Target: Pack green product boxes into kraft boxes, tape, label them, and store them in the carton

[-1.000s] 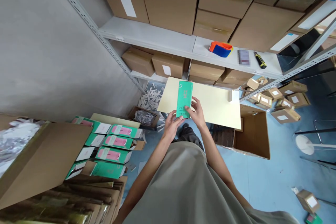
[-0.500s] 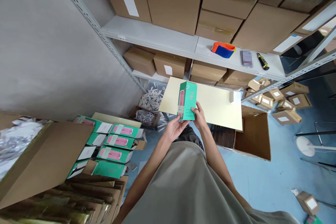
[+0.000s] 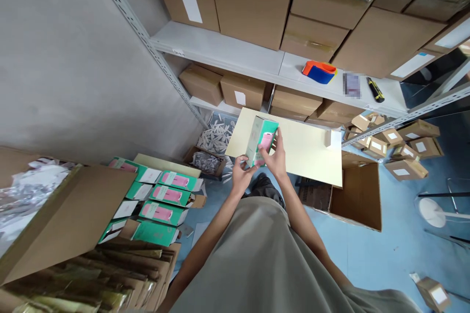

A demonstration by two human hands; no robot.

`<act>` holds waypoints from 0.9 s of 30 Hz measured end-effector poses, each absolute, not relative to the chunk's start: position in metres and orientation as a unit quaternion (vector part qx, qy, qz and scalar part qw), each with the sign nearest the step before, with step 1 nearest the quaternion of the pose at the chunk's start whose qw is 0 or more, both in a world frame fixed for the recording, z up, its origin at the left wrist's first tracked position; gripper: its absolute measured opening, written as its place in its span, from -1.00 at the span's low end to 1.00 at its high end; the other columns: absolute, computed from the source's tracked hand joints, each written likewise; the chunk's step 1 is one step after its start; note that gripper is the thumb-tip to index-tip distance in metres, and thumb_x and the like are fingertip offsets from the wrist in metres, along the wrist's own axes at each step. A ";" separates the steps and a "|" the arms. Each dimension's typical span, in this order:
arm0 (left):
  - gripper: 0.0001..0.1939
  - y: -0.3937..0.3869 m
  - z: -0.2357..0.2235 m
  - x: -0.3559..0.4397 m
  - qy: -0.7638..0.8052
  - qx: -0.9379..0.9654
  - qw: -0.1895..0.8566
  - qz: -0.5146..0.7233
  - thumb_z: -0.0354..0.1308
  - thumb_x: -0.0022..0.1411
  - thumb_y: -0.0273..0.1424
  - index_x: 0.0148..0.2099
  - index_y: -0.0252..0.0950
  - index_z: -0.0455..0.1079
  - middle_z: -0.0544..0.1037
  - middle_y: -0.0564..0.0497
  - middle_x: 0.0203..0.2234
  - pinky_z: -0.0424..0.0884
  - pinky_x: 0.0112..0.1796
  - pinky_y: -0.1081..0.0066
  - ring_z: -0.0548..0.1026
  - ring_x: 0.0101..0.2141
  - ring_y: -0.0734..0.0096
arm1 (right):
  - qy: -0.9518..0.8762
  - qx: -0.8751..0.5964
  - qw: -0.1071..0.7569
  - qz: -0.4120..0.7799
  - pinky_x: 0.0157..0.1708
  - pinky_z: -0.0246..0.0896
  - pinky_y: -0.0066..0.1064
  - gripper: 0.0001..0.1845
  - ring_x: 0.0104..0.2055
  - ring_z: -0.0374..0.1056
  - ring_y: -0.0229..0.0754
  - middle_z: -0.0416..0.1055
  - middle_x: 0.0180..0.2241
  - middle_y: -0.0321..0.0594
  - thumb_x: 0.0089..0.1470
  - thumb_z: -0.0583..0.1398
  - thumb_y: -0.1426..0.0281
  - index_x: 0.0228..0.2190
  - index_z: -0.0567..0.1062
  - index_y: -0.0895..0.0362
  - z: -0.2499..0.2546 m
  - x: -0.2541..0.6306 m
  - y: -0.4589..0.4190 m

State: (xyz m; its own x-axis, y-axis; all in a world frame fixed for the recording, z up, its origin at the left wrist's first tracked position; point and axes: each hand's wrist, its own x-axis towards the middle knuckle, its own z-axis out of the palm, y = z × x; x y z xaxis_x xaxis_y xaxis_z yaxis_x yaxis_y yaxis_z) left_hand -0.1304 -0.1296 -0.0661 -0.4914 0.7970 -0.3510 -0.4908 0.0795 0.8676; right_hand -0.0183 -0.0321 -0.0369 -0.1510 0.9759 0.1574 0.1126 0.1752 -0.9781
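Observation:
A green and white product box [image 3: 261, 139] with a pink bottle-like picture on one face is held up in both hands above a pale yellow board [image 3: 304, 149]. My left hand [image 3: 242, 172] grips its lower left corner, fingers curled at the bottom. On the right side, my right hand [image 3: 275, 156] is wrapped round the box with the thumb across the pink picture. The box stands tilted, with one narrow side and the picture face showing. A small white box [image 3: 333, 139] rests at the right end of the board.
Several green boxes [image 3: 157, 212] are stacked at left beside a large carton [image 3: 66, 220]. An open carton [image 3: 362, 193] stands under the board's right end. The shelf [image 3: 227, 56] holds cartons, an orange and blue tape dispenser [image 3: 319, 72] and a utility knife [image 3: 375, 90].
Both hands have turned the box: its plain green face gave way to a face with the pink picture and a paler side. My right thumb now lies over the front.

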 end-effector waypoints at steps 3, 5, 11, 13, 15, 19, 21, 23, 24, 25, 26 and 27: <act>-0.43 -0.130 -0.062 -0.130 0.580 0.195 0.407 0.679 0.68 -0.17 -0.48 -0.19 -0.18 0.42 0.51 -0.13 0.15 0.54 -0.10 0.40 0.54 0.19 0.05 | -0.585 -0.464 0.498 0.441 0.21 0.52 -0.03 0.01 0.15 0.49 0.05 0.36 0.43 0.02 0.17 0.46 -0.02 0.50 0.25 -0.11 -0.027 -0.014 -0.016; -0.45 -0.129 -0.061 -0.129 0.590 0.216 0.378 0.680 0.68 -0.16 -0.48 -0.18 -0.19 0.45 0.43 -0.16 0.24 0.54 -0.06 0.41 0.45 0.29 0.01 | -0.576 -0.469 0.504 0.441 0.15 0.56 -0.07 -0.16 0.09 0.50 0.02 0.43 0.36 0.01 0.20 0.43 -0.03 0.38 0.40 -0.07 -0.026 -0.009 -0.004; -0.49 -0.112 -0.080 -0.137 0.536 0.066 0.487 0.686 0.59 -0.05 -0.38 -0.13 -0.17 0.38 0.61 -0.05 -0.06 0.55 0.04 0.28 0.63 0.01 0.20 | -0.587 -0.451 0.518 0.428 0.12 0.58 -0.06 -0.41 0.15 0.49 0.05 0.45 0.26 -0.02 0.21 0.40 0.07 0.19 0.46 -0.05 -0.027 0.000 0.006; -0.63 -0.098 -0.087 -0.148 0.506 0.004 0.542 0.671 0.49 0.09 -0.27 -0.17 -0.19 0.39 0.63 -0.03 -0.22 0.57 0.02 0.23 0.65 -0.10 0.21 | -0.632 -0.425 0.520 0.388 0.22 0.53 0.03 -0.44 0.28 0.44 0.13 0.44 0.25 0.02 0.21 0.40 0.12 0.18 0.47 -0.06 -0.025 0.002 -0.004; -0.72 -0.079 -0.093 -0.161 0.482 -0.039 0.572 0.663 0.40 0.18 -0.22 -0.22 -0.18 0.38 0.62 0.00 -0.33 0.59 -0.05 0.23 0.66 -0.19 0.22 | -0.694 -0.390 0.498 0.344 0.30 0.46 0.14 -0.48 0.39 0.37 0.22 0.44 0.27 0.05 0.18 0.43 0.18 0.14 0.51 -0.06 -0.025 0.007 -0.019; -0.75 -0.035 -0.103 -0.179 0.470 -0.071 0.578 0.663 0.39 0.18 -0.22 -0.32 -0.19 0.40 0.56 0.04 -0.50 0.57 -0.20 0.27 0.62 -0.38 0.25 | -0.802 -0.324 0.391 0.315 0.25 0.51 0.22 -0.59 0.34 0.46 0.25 0.51 0.30 -0.01 0.11 0.50 0.22 -0.01 0.61 -0.13 -0.035 0.022 -0.048; -0.75 -0.018 -0.108 -0.181 0.471 -0.064 0.583 0.659 0.41 0.15 -0.22 -0.33 -0.19 0.41 0.57 0.03 -0.52 0.57 -0.22 0.25 0.59 -0.41 0.24 | -0.826 -0.308 0.359 0.306 0.21 0.55 0.22 -0.64 0.32 0.50 0.23 0.55 0.29 -0.07 0.14 0.49 0.24 -0.03 0.63 -0.17 -0.043 0.029 -0.051; -0.76 -0.009 -0.114 -0.181 0.485 -0.057 0.575 0.657 0.41 0.15 -0.23 -0.32 -0.19 0.42 0.58 0.03 -0.49 0.57 -0.18 0.25 0.61 -0.39 0.24 | -0.828 -0.314 0.356 0.298 0.21 0.55 0.23 -0.64 0.33 0.50 0.22 0.55 0.30 -0.08 0.16 0.48 0.25 0.00 0.63 -0.19 -0.049 0.031 -0.045; -0.78 -0.007 -0.117 -0.180 0.494 -0.056 0.569 0.655 0.40 0.16 -0.24 -0.30 -0.19 0.43 0.60 0.02 -0.47 0.58 -0.15 0.25 0.63 -0.36 0.24 | -0.821 -0.325 0.367 0.294 0.21 0.54 0.24 -0.63 0.33 0.50 0.23 0.54 0.32 -0.06 0.17 0.48 0.25 0.01 0.63 -0.18 -0.051 0.031 -0.037; -0.79 -0.008 -0.119 -0.180 0.506 -0.058 0.564 0.650 0.39 0.17 -0.25 -0.28 -0.20 0.43 0.62 0.01 -0.43 0.58 -0.12 0.25 0.65 -0.32 0.23 | -0.808 -0.340 0.385 0.290 0.22 0.53 0.25 -0.61 0.34 0.50 0.24 0.52 0.34 -0.03 0.17 0.47 0.25 0.03 0.62 -0.17 -0.052 0.030 -0.027; -0.80 -0.010 -0.121 -0.179 0.520 -0.057 0.561 0.641 0.38 0.18 -0.26 -0.24 -0.20 0.45 0.64 -0.01 -0.39 0.59 -0.08 0.24 0.67 -0.27 0.22 | -0.790 -0.358 0.408 0.285 0.24 0.51 0.26 -0.60 0.35 0.48 0.24 0.50 0.36 0.01 0.18 0.47 0.24 0.05 0.62 -0.14 -0.052 0.029 -0.015; -0.78 -0.013 -0.123 -0.179 0.534 -0.053 0.559 0.632 0.39 0.17 -0.28 -0.18 -0.21 0.47 0.67 -0.04 -0.34 0.59 -0.05 0.23 0.69 -0.23 0.22 | -0.770 -0.377 0.432 0.282 0.26 0.50 0.26 -0.58 0.38 0.46 0.25 0.48 0.37 0.04 0.20 0.46 0.23 0.07 0.61 -0.11 -0.052 0.027 -0.001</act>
State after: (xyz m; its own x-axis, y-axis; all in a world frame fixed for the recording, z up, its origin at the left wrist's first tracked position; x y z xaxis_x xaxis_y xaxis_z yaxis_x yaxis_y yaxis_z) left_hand -0.1789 -0.0131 -0.1227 -0.3685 0.6505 -0.6642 -0.7628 0.1968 0.6160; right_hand 0.0272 -0.0005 -0.0516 -0.3436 0.8230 0.4524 0.3363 0.5576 -0.7589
